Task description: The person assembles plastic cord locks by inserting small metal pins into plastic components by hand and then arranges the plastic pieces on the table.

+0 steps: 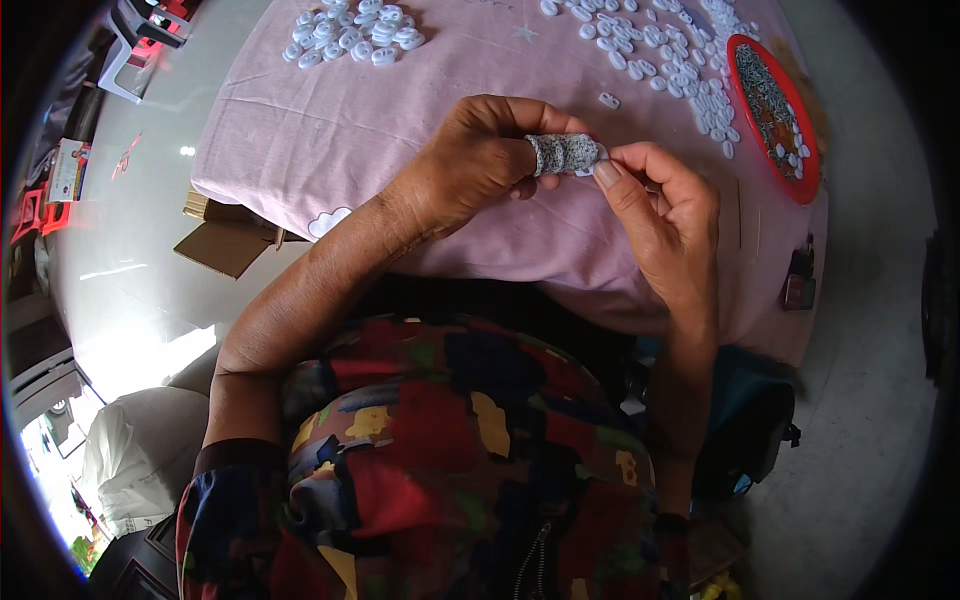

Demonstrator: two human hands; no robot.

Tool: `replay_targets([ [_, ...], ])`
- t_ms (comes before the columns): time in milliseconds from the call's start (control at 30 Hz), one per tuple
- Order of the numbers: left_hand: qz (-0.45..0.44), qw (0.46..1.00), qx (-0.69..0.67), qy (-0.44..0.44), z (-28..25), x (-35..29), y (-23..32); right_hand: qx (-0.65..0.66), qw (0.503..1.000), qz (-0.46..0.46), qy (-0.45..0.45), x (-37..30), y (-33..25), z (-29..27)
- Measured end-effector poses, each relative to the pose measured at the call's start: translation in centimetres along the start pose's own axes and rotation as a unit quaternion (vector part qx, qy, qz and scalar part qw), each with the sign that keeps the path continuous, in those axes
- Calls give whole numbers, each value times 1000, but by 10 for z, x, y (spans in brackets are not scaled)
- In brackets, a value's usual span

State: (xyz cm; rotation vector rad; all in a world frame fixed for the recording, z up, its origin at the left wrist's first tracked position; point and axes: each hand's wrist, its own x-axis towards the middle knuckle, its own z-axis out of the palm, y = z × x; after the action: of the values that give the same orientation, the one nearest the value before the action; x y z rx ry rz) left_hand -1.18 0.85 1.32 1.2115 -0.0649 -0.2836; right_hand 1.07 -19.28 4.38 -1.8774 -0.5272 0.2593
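Observation:
My left hand (480, 155) is bent inward above the pink cloth, with a speckled grey knitted sleeve (563, 153) around one finger. Just under the tip of that sleeve, a small white plastic piece (584, 172) shows between my two hands. The fingers of my left hand are closed around it, and most of the piece is hidden. From the other side, my right hand (672, 200) has thumb and forefinger pinched at the same spot. Anything else between those fingertips is too small to make out. A loose white oval piece (609, 100) lies beyond the hands.
The pink cloth (400, 110) covers the table. A pile of white oval pieces (355, 32) lies far left, and a wider scatter (690, 80) far right. A red tray (806, 185) there holds small metallic parts. A small dark bottle (799, 290) stands near the right edge.

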Motion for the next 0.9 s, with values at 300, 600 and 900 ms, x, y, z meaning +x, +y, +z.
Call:
replay_targets([
  [300, -20, 999, -29, 29, 1, -1, 2, -242, 945, -192, 109, 0, -3, 12],
  [600, -30, 995, -63, 68, 14, -5, 9, -301, 910, -265, 107, 2, 2, 11],
  [900, -24, 1000, -1, -18, 4, -4, 6, -340, 884, -296, 126, 0, -1, 12],
])
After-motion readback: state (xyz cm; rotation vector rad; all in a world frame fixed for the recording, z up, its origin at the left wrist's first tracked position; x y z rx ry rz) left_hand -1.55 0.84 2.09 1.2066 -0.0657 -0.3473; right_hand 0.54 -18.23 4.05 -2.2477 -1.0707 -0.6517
